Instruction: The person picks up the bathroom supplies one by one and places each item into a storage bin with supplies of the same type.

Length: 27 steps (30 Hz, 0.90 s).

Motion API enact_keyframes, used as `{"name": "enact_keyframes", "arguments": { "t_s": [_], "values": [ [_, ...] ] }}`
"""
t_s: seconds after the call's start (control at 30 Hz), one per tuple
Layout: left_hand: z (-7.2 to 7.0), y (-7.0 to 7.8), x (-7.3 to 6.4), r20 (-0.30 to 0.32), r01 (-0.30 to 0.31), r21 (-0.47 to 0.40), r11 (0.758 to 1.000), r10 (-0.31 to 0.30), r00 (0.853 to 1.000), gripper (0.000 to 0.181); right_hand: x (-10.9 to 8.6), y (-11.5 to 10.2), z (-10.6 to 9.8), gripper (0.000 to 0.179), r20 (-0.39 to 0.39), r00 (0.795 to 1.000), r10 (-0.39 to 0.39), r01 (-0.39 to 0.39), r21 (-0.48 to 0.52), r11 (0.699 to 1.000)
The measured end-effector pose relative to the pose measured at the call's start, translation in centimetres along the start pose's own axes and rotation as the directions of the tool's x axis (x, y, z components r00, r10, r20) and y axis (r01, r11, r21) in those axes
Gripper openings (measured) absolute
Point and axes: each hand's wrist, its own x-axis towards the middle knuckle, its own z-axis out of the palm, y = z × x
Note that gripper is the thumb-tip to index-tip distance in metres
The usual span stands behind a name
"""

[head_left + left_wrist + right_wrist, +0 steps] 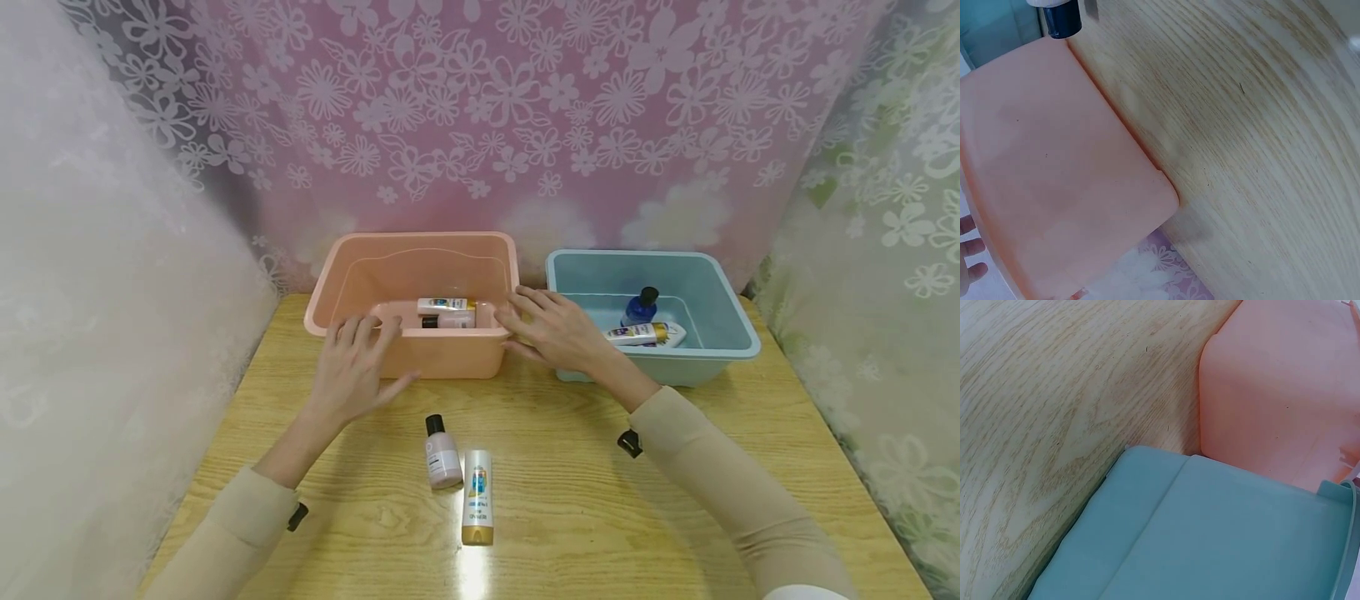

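Note:
A peach-coloured plastic bin (442,358) stands at the back left of the table. My left hand (348,371) rests at its front rim, fingers over the edge and thumb spread to the side. At the bin's front right corner, my right hand (555,329) reaches the rim with its fingers extended. Inside the bin lie a white tube with a gold cap (441,306) and a pale pink bottle with a black cap (456,320). In the left wrist view, fingertips (975,247) show beside the bin's rim.
To the right, a blue bin (660,367) holds a dark blue bottle (638,312), a gold-capped white tube (628,336) and another white container (676,335). On the wooden table in front lie a pink bottle (443,460) and a white tube (477,493). Floral curtains surround the table.

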Motion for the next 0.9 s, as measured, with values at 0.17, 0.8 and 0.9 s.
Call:
{"name": "enact_keyframes", "arguments": {
  "t_s": [0.17, 0.8, 0.9],
  "values": [
    [-0.8, 0.5, -0.4, -0.006, -0.047, 0.004, 0.999, 0.047, 0.999, 0.095, 0.0, 0.0, 0.0, 0.05, 0.013, 1.0, -0.003, 0.003, -0.003, 1.0],
    [-1.6, 2.0, -2.0, 0.115, -0.254, -0.043, 0.966, 0.258, 0.959, 0.09, 0.0, 0.0, 0.2, 0.049, 0.003, 1.0, -0.002, 0.002, -0.004, 1.0],
    [-1.6, 2.3, -2.2, 0.153, -0.266, -0.057, 0.962, 0.272, 0.95, 0.092, 0.0, 0.0, 0.2, 0.051, 0.003, 1.0, 0.0, 0.0, -0.008, 1.0]
  ]
}}
